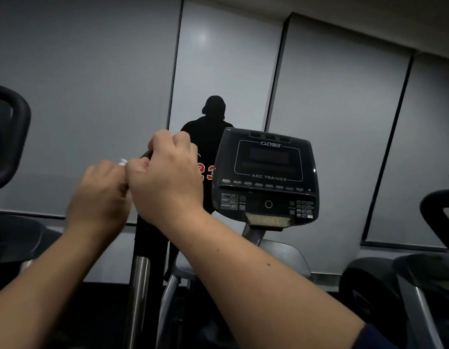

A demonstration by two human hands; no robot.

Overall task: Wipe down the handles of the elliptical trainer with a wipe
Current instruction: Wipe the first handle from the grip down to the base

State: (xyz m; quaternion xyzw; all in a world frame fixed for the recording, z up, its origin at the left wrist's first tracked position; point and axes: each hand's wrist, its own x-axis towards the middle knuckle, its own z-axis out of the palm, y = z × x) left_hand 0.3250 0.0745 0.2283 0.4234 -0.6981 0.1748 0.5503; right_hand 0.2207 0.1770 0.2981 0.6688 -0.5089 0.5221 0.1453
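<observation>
The handle (145, 222) of the elliptical trainer, a black grip above a chromed tube, is seen left of centre in the frame, rising from the lower edge to mid-height. Its top is covered by the right hand (168, 177), whose fingers are curled round it. The left hand (102, 195) is held just beside it, touching the right hand, with fingers curled; a small piece of white wipe (123, 162) is seen at its fingertips, apparently pinched there, though motion blur hides the grip. The Cybex Arc Trainer console (266, 177) is placed right of centre, its screen dark. Grey roller blinds (331, 109) fill the background, and a dark figure (213, 122) is seen behind the hands.
</observation>
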